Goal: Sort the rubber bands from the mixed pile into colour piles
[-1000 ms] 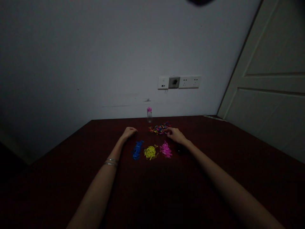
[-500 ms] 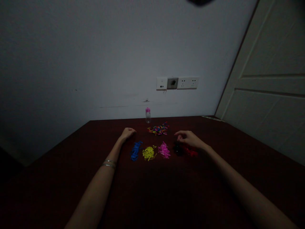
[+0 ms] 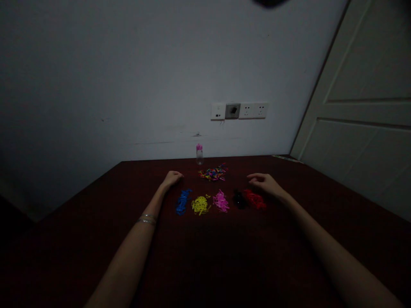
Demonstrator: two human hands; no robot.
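Observation:
My left hand [image 3: 172, 177] rests on the table, loosely curled, with nothing visible in it. It lies just behind a pile of blue rubber bands [image 3: 183, 202]. My right hand [image 3: 263, 183] is above and behind a pile of red rubber bands [image 3: 255, 199], its fingers bent and drawn together; whatever may be between the fingertips is too small and dark to see. Between the hands lie piles of yellow rubber bands [image 3: 201, 205], pink rubber bands [image 3: 221, 201] and black rubber bands [image 3: 239, 199]. Farther back is a heap of mixed-colour rubber bands [image 3: 213, 173].
A clear bottle with a pink lid [image 3: 199, 155] stands at the back of the dark red table [image 3: 205, 244], near the wall. Sockets and switches [image 3: 239, 111] are on the wall. A pale door [image 3: 362, 107] is at the right. The light is dim.
My right hand has moved right, from above the black pile to beside the red one, uncovering more of both. My left hand has stayed in place.

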